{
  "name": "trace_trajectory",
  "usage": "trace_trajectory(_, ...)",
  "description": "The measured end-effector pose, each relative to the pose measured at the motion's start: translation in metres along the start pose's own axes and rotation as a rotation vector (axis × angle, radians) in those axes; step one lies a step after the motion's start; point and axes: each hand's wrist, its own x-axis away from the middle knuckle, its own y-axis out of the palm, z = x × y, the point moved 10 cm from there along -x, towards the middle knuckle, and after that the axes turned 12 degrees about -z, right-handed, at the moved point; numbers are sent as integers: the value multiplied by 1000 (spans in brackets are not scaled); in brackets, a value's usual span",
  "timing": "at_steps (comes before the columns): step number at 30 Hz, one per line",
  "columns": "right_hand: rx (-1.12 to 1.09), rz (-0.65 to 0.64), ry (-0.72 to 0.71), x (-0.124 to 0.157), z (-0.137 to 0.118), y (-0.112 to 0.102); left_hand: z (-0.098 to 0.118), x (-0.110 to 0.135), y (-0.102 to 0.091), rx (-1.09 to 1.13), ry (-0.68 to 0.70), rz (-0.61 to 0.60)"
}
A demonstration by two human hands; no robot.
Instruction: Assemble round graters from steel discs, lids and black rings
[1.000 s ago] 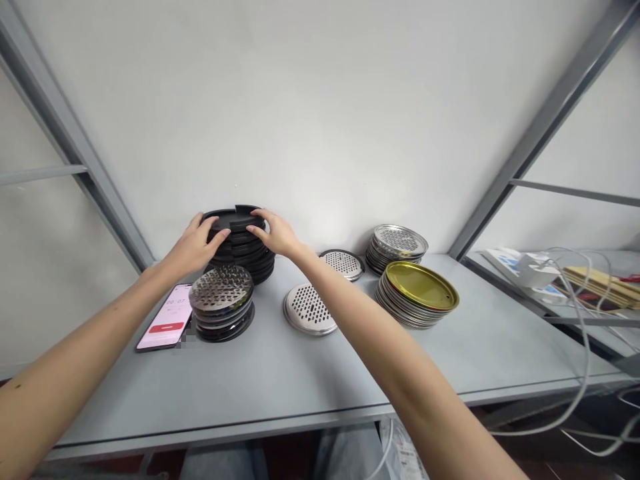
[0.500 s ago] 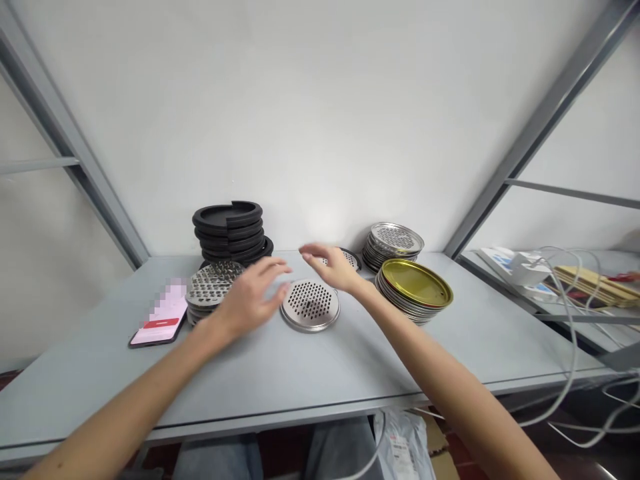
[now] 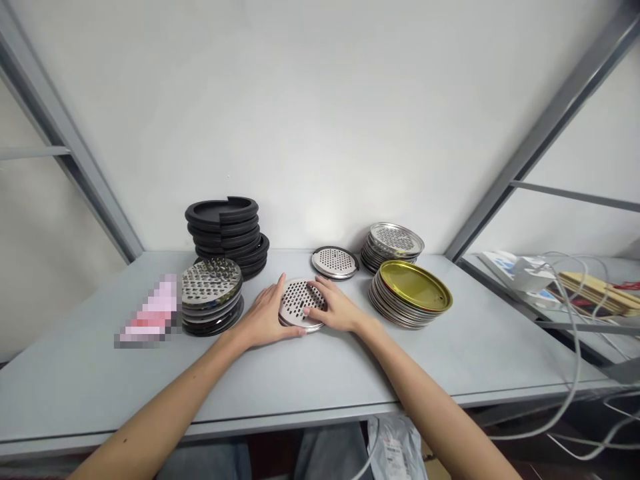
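Observation:
A round metal grater plate (image 3: 295, 301) with a pattern of holes lies flat near the middle of the table. My left hand (image 3: 263, 316) curves round its left side, thumb along the near rim and fingers along the far left. From the right, my right hand (image 3: 339, 308) grips the same plate, its thumb on the holed face and its fingers over the right rim, hiding part of it. Behind it lies another holed plate (image 3: 334, 260) in a dark rim. Left of my left hand is a stack of toothed grater plates (image 3: 209, 287).
Black plastic rings (image 3: 223, 227) are stacked at the back left. Gold-topped lids (image 3: 415, 285) stand piled at the right, before a stack of silver holed plates (image 3: 395, 239). A blurred-out phone (image 3: 153, 317) lies at the left. White cables (image 3: 573, 333) hang at the right.
Both hands have come down from above the table onto the grater plate, one at each side. The plate in the dark rim behind is now uncovered.

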Motion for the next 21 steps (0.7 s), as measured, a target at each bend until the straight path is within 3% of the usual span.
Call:
trace_trajectory(5,-68,-164,-39,6,-5,4,2,4,-9,58,20,67)
trace_trajectory(11,-181,-96,-107,5,-10,-3,5,6,-13,27,44,86)
trace_trajectory(21,-314,-47,-61,0,-3,-3,-1,5,-9,26,40,103)
